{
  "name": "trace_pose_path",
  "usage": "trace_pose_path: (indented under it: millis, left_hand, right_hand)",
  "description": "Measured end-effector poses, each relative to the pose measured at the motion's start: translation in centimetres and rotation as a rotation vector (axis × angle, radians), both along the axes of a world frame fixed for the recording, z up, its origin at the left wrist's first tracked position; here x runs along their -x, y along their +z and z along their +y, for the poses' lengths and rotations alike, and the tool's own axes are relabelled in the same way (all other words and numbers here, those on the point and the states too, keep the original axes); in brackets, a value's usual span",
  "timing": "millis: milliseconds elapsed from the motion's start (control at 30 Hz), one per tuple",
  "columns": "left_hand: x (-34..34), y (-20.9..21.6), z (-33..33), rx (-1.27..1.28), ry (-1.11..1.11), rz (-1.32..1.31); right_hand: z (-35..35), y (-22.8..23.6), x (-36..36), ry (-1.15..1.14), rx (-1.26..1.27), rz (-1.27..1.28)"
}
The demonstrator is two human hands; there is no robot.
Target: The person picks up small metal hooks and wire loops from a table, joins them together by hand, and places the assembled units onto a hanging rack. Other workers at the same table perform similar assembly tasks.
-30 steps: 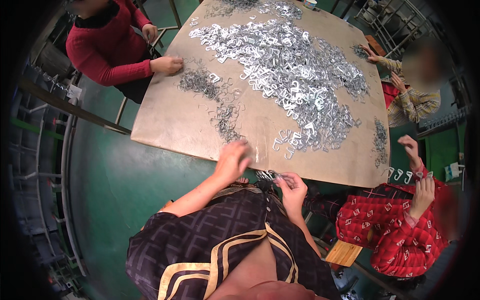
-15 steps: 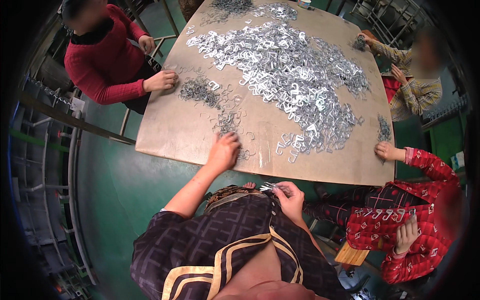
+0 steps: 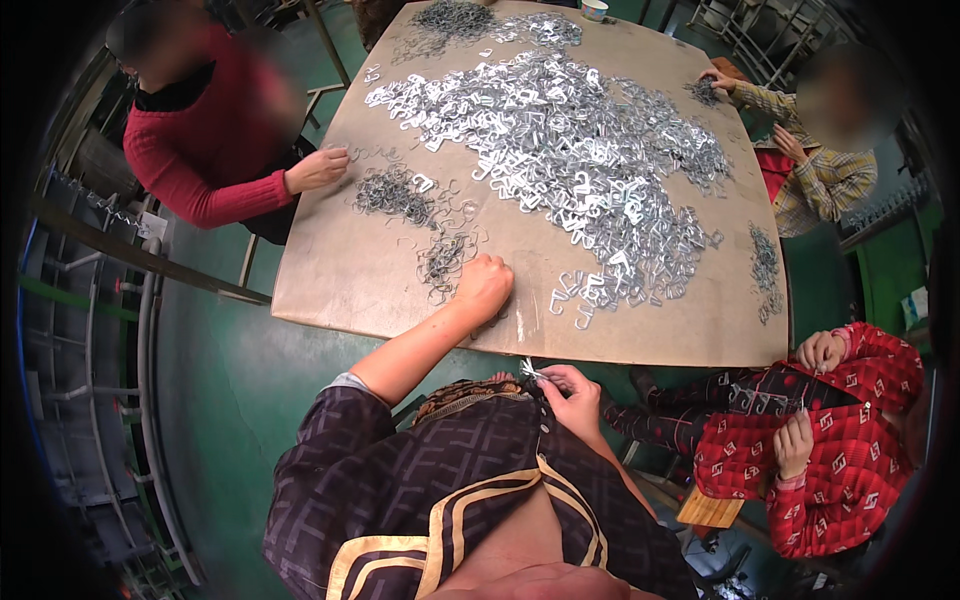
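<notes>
My left hand (image 3: pixel 487 287) is closed, its fingers curled down at the near edge of the table, just right of a small pile of thin grey wire clips (image 3: pixel 443 254). Whatever its fingertips hold is hidden. In front of my body, below the table edge, my right hand (image 3: pixel 573 396) pinches a few shiny metal hooks (image 3: pixel 531 370), which stick out to the left of the fingers. A second heap of wire clips (image 3: pixel 393 194) lies farther off to the left.
A big heap of flat silver metal hooks (image 3: pixel 590 175) covers the middle of the brown table (image 3: pixel 400 300). A person in red (image 3: pixel 200 150) works at the left. On the right are a person in checked yellow (image 3: pixel 838 185) and one in patterned red (image 3: pixel 845 490), near another clip pile (image 3: pixel 765 270).
My left hand has moved right, away from the clip pile, and its fingers are curled tighter. My right hand has shifted slightly left. The person at lower right has drawn a hand off the table.
</notes>
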State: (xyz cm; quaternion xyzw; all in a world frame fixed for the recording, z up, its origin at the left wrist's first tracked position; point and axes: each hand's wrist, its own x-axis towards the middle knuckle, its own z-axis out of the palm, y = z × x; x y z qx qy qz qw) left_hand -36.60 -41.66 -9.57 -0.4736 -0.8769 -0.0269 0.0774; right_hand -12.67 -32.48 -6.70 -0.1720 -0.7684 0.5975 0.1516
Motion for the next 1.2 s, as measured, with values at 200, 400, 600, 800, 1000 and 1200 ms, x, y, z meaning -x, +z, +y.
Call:
trace_pose_path:
  millis: [200,400,600,800,1000,1200]
  left_hand:
    - [0.9,-0.3,0.5,-0.086,0.039,-0.006]
    - [-1.9,6.0,-2.2,-0.355,0.048,-0.91]
    - [-7.2,8.1,-4.5,-0.516,-0.169,-1.292]
    - [-9.1,7.1,-4.3,-0.573,-0.231,-0.99]
    - [-10.0,6.9,-4.1,-0.643,-0.258,-1.145]
    - [-10.8,6.7,-4.5,-0.642,-0.355,-1.134]
  right_hand:
    - [-0.3,-0.5,0.1,-0.037,0.035,0.041]
    - [-0.4,-0.1,0.1,-0.117,0.083,0.052]
    - [-0.5,0.6,0.3,-0.121,0.092,0.041]
    - [-0.4,1.8,0.4,-0.083,-0.025,0.021]
    - [0.4,1.1,0.4,-0.052,-0.056,0.113]
    - [5.5,-1.8,2.3,-0.172,-0.458,-0.037]
